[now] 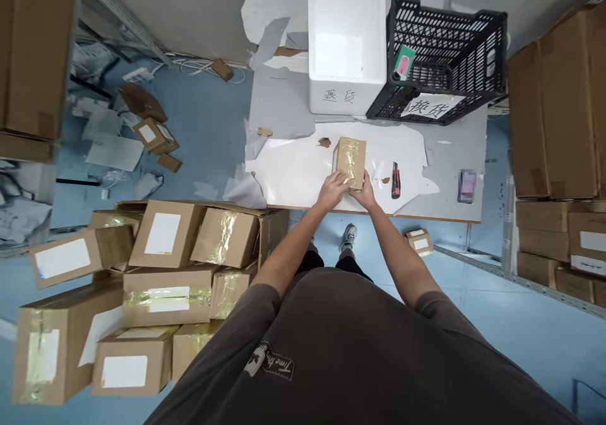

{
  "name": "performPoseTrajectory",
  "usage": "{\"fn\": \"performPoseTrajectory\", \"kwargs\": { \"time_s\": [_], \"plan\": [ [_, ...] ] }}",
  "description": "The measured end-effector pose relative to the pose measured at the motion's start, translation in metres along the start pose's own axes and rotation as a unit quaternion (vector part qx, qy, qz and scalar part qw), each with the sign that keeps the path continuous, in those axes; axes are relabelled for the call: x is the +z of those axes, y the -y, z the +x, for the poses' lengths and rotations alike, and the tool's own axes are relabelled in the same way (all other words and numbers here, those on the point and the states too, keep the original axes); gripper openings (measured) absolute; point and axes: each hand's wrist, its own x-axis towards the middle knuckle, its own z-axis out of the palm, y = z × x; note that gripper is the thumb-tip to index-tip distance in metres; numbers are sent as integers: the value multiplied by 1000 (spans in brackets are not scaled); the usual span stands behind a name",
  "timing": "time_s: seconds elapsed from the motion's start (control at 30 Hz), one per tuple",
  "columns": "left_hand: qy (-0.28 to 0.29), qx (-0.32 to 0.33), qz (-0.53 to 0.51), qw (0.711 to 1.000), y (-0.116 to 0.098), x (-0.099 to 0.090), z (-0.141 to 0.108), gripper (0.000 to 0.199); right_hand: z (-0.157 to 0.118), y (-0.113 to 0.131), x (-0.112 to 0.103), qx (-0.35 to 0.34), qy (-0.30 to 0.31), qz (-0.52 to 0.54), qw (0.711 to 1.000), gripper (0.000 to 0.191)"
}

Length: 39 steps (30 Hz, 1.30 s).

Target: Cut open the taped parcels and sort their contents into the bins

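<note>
Fingers (339, 178): left hand (332, 191) and right hand (364, 195) both grasping taped box (358, 161) | Location: upper centre of frame, over tabletop (291, 177) | Handling, judged: light, stiff, tape (350, 149) slick | Hold: bare opposite sides

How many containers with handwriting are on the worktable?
2: the white foam box, at the back of the worktable, and the black plastic crate to its right. Both stand beyond the taped carton that the left hand and right hand hold. No others show.
</note>
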Motion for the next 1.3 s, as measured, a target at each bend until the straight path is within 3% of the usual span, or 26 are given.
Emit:
{"fn": "performPoseTrajectory", "kwargs": {
  "time_s": [0.07, 0.17, 0.27, 0.33, 0.43, 0.53, 0.73, 0.93, 1.07, 1.2, 1.3],
  "plan": [
    [8, -1, -7, 1000, 1, 4, -3, 51, -7, -6, 1, 46, -27, -5, 999, 120],
    [-47, -55, -3, 997, 9, 8, -9, 55, -13, -11, -6, 50, -42, -45, 997, 110],
    [-100, -123, -9, 987, 20, 9, -11, 63, -11, -8, -13, 11, 5, -86, 996, 96],
    [-109, -151, -26, 982, 28, 11, -9, 67, -6, -4, -13, -3, 41, -100, 994, 90],
    [-116, -185, -59, 974, 35, 14, -7, 71, 0, 1, -10, -8, 44, -90, 995, 90],
    [-109, -178, -96, 973, 34, 18, -4, 66, 3, 4, -9, -16, 37, -87, 995, 91],
    [-103, -155, -87, 979, 18, 21, 4, 58, 5, 6, -14, 0, 31, -102, 994, 71],
    [-130, -158, -89, 975, -12, -9, 11, 60, 11, 27, -45, -47, 6, -111, 993, 67],
    [-176, -181, -74, 965, -28, -26, 28, 57, 27, 40, -63, -12, -3, -120, 993, 79],
    [-165, -210, -101, 958, -22, -22, 56, 70, 55, 38, -59, 4, -18, -97, 995, 84],
    [-142, -193, -133, 962, -11, -17, 66, 78, 65, 32, -57, 0, -24, -74, 997, 87]
  ]
}}
